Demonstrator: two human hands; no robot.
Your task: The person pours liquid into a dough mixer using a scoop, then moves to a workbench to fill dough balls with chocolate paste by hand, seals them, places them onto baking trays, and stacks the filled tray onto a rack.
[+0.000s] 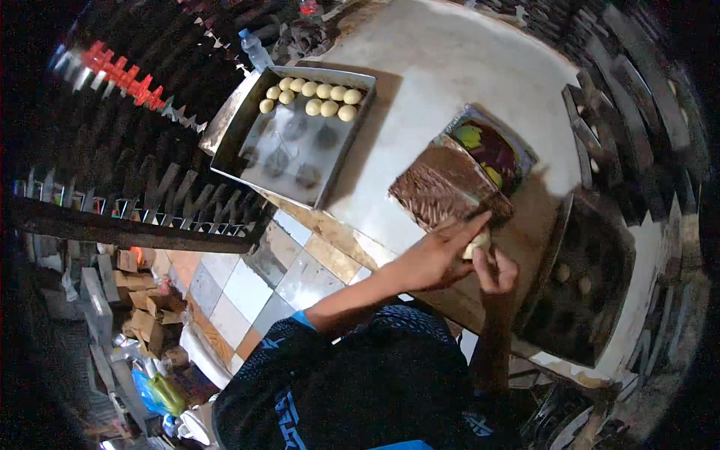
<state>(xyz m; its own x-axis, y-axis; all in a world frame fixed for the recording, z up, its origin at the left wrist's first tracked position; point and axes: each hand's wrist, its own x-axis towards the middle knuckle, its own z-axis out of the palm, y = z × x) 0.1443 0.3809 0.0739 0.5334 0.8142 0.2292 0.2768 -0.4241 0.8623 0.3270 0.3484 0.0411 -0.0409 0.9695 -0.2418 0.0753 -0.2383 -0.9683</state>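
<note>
Head view: a pale dough piece [478, 244] is held in both hands over the table [420, 60]; clock directions are taken from that piece
Left hand [439, 259]: clamped on the dough piece from 8 o'clock, its forefinger stretched out past it
Right hand [496, 271]: closed on the dough piece from 5 o'clock, fingers curled, tips partly hidden
Brown paste [441, 180]: seen at 11 o'clock beside a printed wrapper [487, 142]; whether it is touched by the left hand cannot be told
Metal tray [259, 139]: placed at 10 o'clock, dough balls [329, 108] gathered toward its far end
Dark tray [577, 330]: placed at 4 o'clock, mostly shadowed
Good handling: light, even pressure should be used and the dough piece turned gradually, so that tears are avoided
</note>
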